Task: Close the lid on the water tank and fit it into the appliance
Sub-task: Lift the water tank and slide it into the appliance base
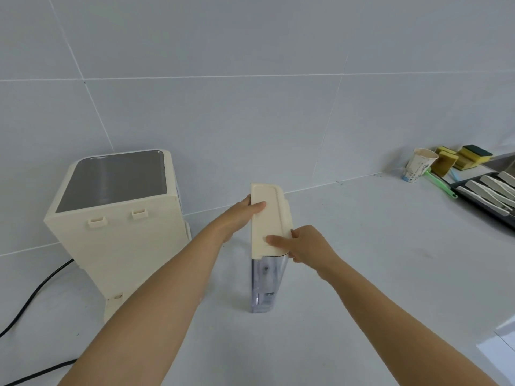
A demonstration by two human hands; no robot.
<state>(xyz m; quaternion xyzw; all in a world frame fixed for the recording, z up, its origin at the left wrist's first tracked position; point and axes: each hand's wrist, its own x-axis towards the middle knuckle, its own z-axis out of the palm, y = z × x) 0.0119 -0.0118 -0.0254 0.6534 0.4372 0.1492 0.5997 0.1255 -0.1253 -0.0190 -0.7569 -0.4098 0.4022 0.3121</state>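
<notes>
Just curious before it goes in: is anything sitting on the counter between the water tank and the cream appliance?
Only the person's left forearm crosses above that stretch; in the head view the counter between water tank and appliance looks bare.

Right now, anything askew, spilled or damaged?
No spill or damage visible. The tank stands upright on the counter with both hands on its lid. It is apart from the appliance.
</notes>
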